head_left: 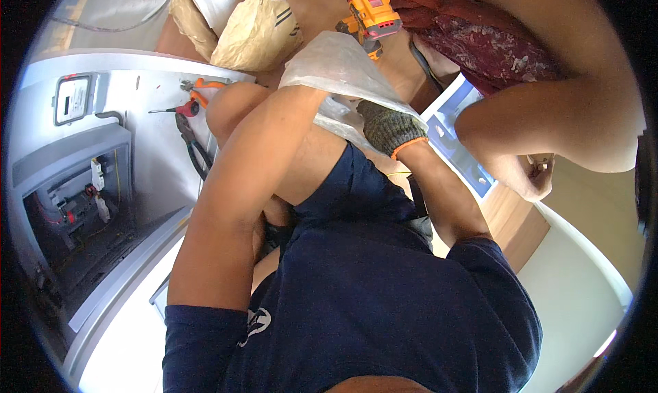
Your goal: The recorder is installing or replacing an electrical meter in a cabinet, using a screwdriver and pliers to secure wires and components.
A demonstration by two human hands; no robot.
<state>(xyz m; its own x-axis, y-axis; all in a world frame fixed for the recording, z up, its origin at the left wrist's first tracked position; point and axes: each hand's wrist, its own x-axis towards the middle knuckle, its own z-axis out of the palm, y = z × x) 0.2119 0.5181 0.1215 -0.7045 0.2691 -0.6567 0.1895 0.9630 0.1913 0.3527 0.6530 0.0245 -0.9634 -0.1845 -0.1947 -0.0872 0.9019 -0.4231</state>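
Observation:
A translucent white plastic bag (336, 60) lies across the middle, in front of my bent knee. My left forearm reaches up into its mouth, and the plastic hides my left hand. My right hand (389, 128) wears a dark grey knitted glove with an orange cuff. Its fingers are curled at the bag's mouth and closed on the plastic, with part of the bag draped over them. Something pale shows inside the bag, too indistinct to name. Just beyond the bag stands an orange and black cordless drill (373, 16).
On the white panel at left lie orange-handled pliers (208, 84), a screwdriver (184, 110) and black-handled pliers (192, 145). An opened grey electrical box (75, 187) shows its wiring. A paper sack (257, 33) stands behind; a blue-and-white box (460, 132) lies right, beside another person's bare leg (548, 122).

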